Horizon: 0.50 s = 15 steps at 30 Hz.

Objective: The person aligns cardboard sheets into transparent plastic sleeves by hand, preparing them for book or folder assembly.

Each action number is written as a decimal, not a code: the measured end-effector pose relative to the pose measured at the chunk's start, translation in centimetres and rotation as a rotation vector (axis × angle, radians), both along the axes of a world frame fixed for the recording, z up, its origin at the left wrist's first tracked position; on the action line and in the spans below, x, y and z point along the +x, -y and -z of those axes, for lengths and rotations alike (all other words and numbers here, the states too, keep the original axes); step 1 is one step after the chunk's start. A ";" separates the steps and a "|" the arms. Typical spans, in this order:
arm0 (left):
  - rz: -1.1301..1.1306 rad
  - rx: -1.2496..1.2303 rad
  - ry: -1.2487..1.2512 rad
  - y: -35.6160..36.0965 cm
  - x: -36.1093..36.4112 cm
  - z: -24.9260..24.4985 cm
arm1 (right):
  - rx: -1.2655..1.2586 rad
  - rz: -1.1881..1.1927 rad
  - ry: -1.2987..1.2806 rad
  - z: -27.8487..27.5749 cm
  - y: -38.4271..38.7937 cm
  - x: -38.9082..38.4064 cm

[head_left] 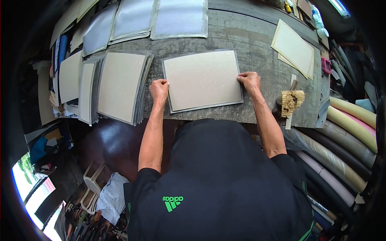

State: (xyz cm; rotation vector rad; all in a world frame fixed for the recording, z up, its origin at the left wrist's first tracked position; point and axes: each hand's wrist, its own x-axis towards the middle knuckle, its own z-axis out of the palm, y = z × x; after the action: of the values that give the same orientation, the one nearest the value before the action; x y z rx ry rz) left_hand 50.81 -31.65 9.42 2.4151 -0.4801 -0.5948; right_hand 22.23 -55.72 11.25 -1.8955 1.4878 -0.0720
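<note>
Head view: the left hand (159, 90) pinches the left edge of a tan board (203, 80) between thumb and bent fingers, and the right hand (250, 82) grips the opposite edge in the same way. The board lies flat between the two hands, over a grey sheet (207, 109) that shows as a narrow margin around it. Both rest on the worn worktable (253, 44), near its edge on the person's side.

Just left of the left hand is a fanned stack of similar grey-edged boards (122, 86), with a narrower-looking group (87, 93) beyond it. Ahead of the left hand, shiny grey sheets (179, 18) lie side by side, partly overlapping.

To the right of the right hand and slightly nearer the person is a rough-topped wooden block (292, 101), a pale strip (288, 122) showing beneath it. Farther ahead on that side lie overlapping cream sheets (293, 48). Outward past the block, off the table, are rolls of material (353, 123). Well behind the left hand is a plastic chair (92, 188), beside a pale bag (111, 197).
</note>
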 end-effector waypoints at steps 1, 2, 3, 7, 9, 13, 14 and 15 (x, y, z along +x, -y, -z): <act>0.008 -0.002 -0.012 -0.1 0.2 0.3 | 0.012 0.013 -0.006 0.1 0.1 0.1; 0.015 -0.001 -0.017 -0.3 0.3 0.5 | 0.012 0.020 -0.011 0.2 0.2 0.1; 0.040 -0.013 0.020 -0.3 0.4 0.6 | 0.021 0.017 0.002 0.3 0.2 0.2; 0.071 -0.024 0.062 -0.4 0.3 0.6 | 0.032 0.000 0.002 0.5 0.4 0.3; 0.070 -0.026 0.055 -0.3 0.2 0.4 | 0.045 -0.007 -0.007 0.5 0.4 0.1; 0.032 -0.012 0.015 -0.2 0.4 0.2 | 0.030 -0.006 -0.011 0.3 0.2 0.4; 0.035 -0.003 0.025 -0.2 0.4 0.3 | 0.018 -0.012 -0.020 0.3 0.1 0.4; 0.038 0.005 0.035 -0.2 0.4 0.5 | 0.015 -0.013 -0.019 0.2 0.1 0.5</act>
State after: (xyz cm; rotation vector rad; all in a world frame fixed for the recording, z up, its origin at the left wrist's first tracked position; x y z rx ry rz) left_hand 51.21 -31.43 8.92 2.4292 -0.5406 -0.5719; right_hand 22.71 -55.85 11.09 -1.8983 1.4845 -0.0365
